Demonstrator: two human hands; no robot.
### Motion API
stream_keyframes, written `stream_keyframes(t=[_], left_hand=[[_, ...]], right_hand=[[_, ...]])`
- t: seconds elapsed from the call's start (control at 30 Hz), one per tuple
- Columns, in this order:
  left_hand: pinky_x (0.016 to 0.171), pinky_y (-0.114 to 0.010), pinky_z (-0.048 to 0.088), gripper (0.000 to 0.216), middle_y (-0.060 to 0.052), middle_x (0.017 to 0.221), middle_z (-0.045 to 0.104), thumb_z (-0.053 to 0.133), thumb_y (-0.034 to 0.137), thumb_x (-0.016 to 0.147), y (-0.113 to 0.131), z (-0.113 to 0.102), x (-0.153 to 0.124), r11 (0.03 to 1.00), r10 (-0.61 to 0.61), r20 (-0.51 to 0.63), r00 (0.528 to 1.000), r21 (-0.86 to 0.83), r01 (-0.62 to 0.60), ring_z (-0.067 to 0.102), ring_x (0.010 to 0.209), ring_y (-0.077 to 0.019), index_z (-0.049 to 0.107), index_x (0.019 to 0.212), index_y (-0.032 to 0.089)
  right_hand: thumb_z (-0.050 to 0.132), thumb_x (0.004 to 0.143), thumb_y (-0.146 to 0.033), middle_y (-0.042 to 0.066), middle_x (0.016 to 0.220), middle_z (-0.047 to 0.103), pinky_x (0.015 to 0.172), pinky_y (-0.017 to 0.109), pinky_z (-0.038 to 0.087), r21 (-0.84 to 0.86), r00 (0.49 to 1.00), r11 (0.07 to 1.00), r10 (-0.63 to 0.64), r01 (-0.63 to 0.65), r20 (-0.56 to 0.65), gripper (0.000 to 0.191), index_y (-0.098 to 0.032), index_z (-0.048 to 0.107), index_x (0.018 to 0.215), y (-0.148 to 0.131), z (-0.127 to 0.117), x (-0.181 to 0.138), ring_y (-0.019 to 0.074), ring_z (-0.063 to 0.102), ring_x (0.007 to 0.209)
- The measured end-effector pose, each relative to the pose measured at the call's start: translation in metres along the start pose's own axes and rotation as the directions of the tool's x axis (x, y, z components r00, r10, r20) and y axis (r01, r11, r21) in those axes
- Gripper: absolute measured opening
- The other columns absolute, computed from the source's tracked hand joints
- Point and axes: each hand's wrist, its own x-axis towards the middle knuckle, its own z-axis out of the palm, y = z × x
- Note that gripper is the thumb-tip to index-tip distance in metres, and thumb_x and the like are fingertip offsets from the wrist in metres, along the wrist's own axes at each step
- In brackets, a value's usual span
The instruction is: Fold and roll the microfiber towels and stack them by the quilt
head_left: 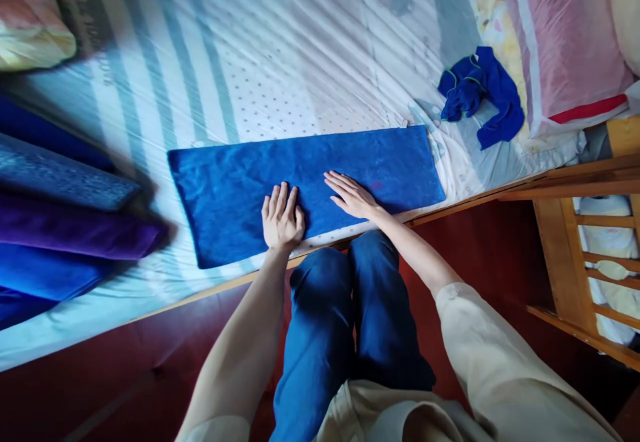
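Observation:
A blue towel (240, 182) lies spread as a long flat rectangle along the near edge of the bed. My left hand (283, 219) rests palm down on it, left of the middle, with the fingers stretched out. To its right, my right hand (353, 197) lies flat on the same towel, fingers extended and pointing left. Small wrinkles run over the towel's left half, while the right half looks smoother. Neither hand holds anything.
Rolled or folded blue and purple cloths (75, 225) lie at the left. A crumpled blue cloth (480, 92) sits near a pink pillow (565, 42) on the right. The striped bed sheet (300, 49) is creased. A wooden slatted frame (560, 255) stands at the lower right.

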Motion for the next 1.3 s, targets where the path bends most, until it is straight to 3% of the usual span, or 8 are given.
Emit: stream_keyframes(t=[0.23,0.37,0.5,0.6,0.97,1.1,1.3], left_hand=[[0.140,-0.058,0.020,0.064,-0.014,0.172,0.049,0.048,0.034,0.103,-0.002,0.002,0.000,1.000,-0.007,-0.012,1.000,0.002,0.007,0.034,0.168,-0.0328,0.055,0.165,0.021],[0.140,-0.054,0.018,0.063,-0.014,0.172,0.049,0.045,0.035,0.103,-0.005,0.004,-0.001,1.000,-0.015,-0.013,1.000,0.007,0.015,0.033,0.168,-0.0309,0.057,0.163,0.019],[0.140,-0.053,0.018,0.063,-0.014,0.171,0.050,0.044,0.037,0.103,-0.007,0.005,-0.001,0.999,-0.027,-0.022,0.999,0.016,0.028,0.035,0.167,-0.0306,0.058,0.161,0.018],[0.140,-0.053,0.020,0.064,-0.014,0.170,0.052,0.045,0.036,0.102,-0.008,0.006,-0.001,0.999,-0.031,-0.020,0.999,0.031,0.032,0.036,0.167,-0.0301,0.059,0.161,0.018],[0.140,-0.052,0.023,0.063,-0.015,0.173,0.048,0.040,0.032,0.103,-0.007,0.005,0.001,0.991,-0.038,0.034,0.999,0.129,0.033,0.035,0.168,-0.0283,0.057,0.162,0.015],[0.140,-0.051,0.023,0.063,-0.013,0.174,0.046,0.038,0.032,0.105,-0.011,0.004,0.001,0.987,-0.024,0.036,0.999,0.159,0.018,0.034,0.168,-0.0269,0.056,0.163,0.015],[0.141,-0.052,0.022,0.063,-0.014,0.175,0.044,0.035,0.033,0.106,-0.012,0.010,0.003,0.987,-0.017,0.053,0.998,0.158,0.008,0.033,0.168,-0.0263,0.055,0.162,0.013]], right_hand=[[0.036,0.113,-0.034,0.007,0.177,0.043,0.143,0.039,0.022,-0.122,0.976,0.981,0.131,-0.153,-0.174,0.059,-0.013,0.053,0.165,0.063,-0.061,-0.058,0.0186,0.034,0.168],[0.034,0.115,-0.041,0.009,0.174,0.049,0.142,0.044,0.028,-0.162,0.911,0.949,0.200,-0.272,-0.360,0.059,-0.017,0.056,0.164,0.114,-0.096,-0.094,0.0213,0.037,0.167],[0.027,0.116,-0.045,0.013,0.170,0.053,0.139,0.050,0.034,-0.202,0.847,0.918,0.209,-0.343,-0.488,0.062,-0.016,0.055,0.164,0.145,-0.110,-0.115,0.0246,0.042,0.165],[0.026,0.116,-0.044,0.015,0.168,0.055,0.138,0.053,0.036,-0.233,0.817,0.891,0.216,-0.389,-0.535,0.063,-0.015,0.054,0.165,0.150,-0.108,-0.115,0.0265,0.043,0.164],[0.033,0.106,-0.035,0.020,0.162,0.060,0.133,0.058,0.041,-0.281,0.779,0.864,0.182,-0.418,-0.600,0.063,-0.009,0.061,0.157,0.157,-0.100,-0.107,0.0319,0.050,0.159],[0.033,0.104,-0.037,0.024,0.159,0.061,0.132,0.053,0.043,-0.270,0.761,0.865,0.178,-0.423,-0.624,0.066,-0.008,0.065,0.154,0.159,-0.097,-0.104,0.0323,0.053,0.157],[0.038,0.101,-0.031,0.023,0.158,0.062,0.127,0.063,0.045,-0.252,0.761,0.877,0.176,-0.410,-0.625,0.061,-0.009,0.063,0.153,0.153,-0.099,-0.102,0.0369,0.054,0.155]])
